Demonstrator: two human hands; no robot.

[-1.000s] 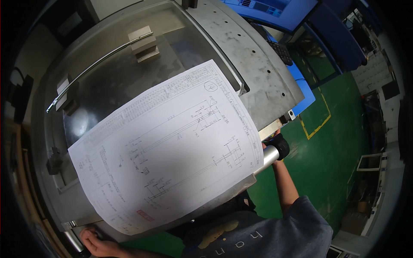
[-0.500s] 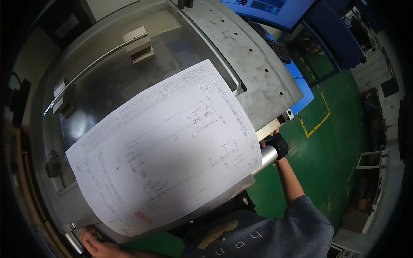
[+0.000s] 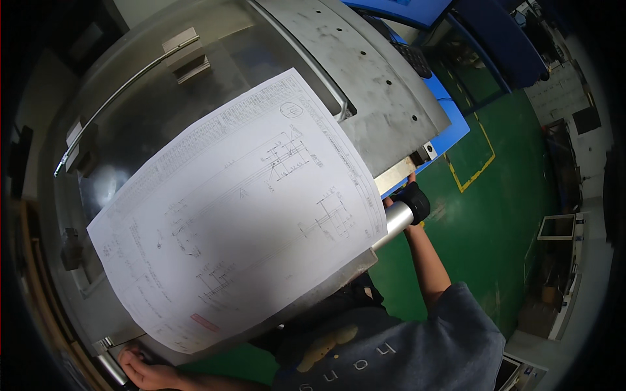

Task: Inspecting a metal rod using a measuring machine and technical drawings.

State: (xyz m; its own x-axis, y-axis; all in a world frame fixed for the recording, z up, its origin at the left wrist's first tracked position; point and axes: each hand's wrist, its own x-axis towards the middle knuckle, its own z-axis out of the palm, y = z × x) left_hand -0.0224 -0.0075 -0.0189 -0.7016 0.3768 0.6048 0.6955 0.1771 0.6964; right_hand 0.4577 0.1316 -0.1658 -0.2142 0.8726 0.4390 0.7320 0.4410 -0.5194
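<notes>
A large white paper with a technical drawing (image 3: 228,208) lies over the front of a grey metal machine table (image 3: 398,98), its near edge curling down. Behind it a thin shiny rod (image 3: 120,91) rests across two metal blocks, one block (image 3: 187,57) nearer the middle and the other block (image 3: 81,148) at the left. At the table's front left corner is my left hand (image 3: 138,370), its fingers curled at the edge; what they grip is hidden. Past the paper's right corner my right hand (image 3: 409,186) is at a silver cylindrical bar (image 3: 395,220), mostly hidden behind a black rounded piece (image 3: 413,203).
A blue desk (image 3: 456,124) with a black keyboard (image 3: 414,60) and a monitor (image 3: 398,10) stands beyond the table's right side. The green floor (image 3: 450,241) has yellow marking lines. A small dark block (image 3: 71,249) sits on the table's left rim.
The table, paper and rod appear slightly further left and higher in the picture, as the view has shifted. Both hands stay at the same places along the table.
</notes>
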